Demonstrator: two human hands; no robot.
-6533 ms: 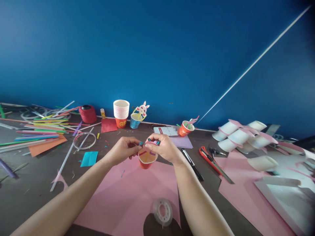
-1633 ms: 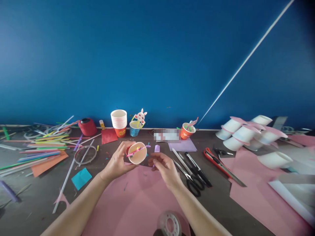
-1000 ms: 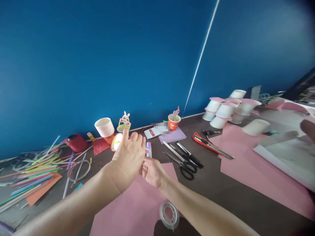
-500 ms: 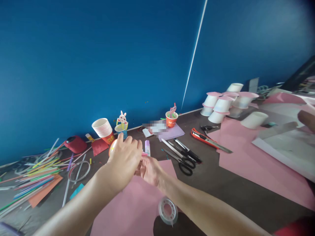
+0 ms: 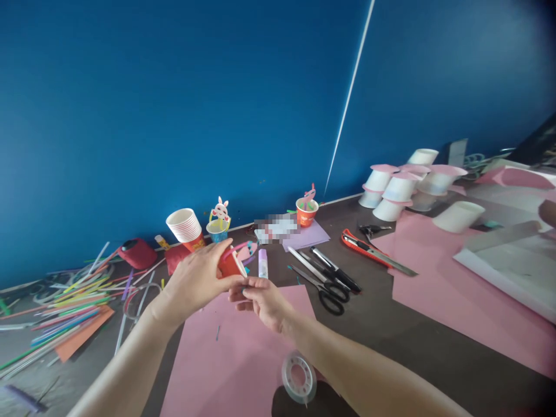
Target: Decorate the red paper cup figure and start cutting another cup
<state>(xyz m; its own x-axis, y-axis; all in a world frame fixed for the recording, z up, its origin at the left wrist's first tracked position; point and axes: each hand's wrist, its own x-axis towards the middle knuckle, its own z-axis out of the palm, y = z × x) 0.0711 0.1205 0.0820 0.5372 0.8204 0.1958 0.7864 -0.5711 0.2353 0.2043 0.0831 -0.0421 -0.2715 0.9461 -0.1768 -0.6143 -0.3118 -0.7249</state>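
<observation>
One red paper cup, tilted, clasped in left hand. Right hand just below, at 5 o'clock, fingertips pinched; on what, unclear. One glue stick at 3 o'clock, one scissors farther on. One tape roll at 6 o'clock.

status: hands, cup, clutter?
Left hand grips red cup. Right hand pinches something small beneath it. Glue stick and scissors close by.
</observation>
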